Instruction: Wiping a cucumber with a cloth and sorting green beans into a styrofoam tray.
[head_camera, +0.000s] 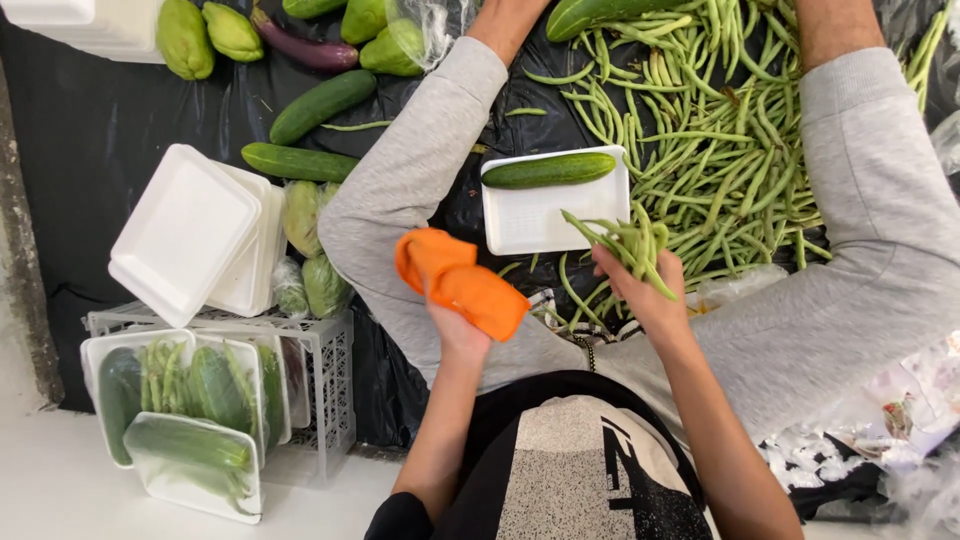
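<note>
Because the right hand (640, 285) pinches only the lower ends of a bean bunch (625, 240), loose pods could slide out and miss the tray (540, 215), where a cucumber (548, 170) already fills the far edge. That hand is raised, palm up, just beside the tray's near corner. The left hand (458, 325), lifted at the lap, is clenched around an orange carrot (462, 280).
</note>
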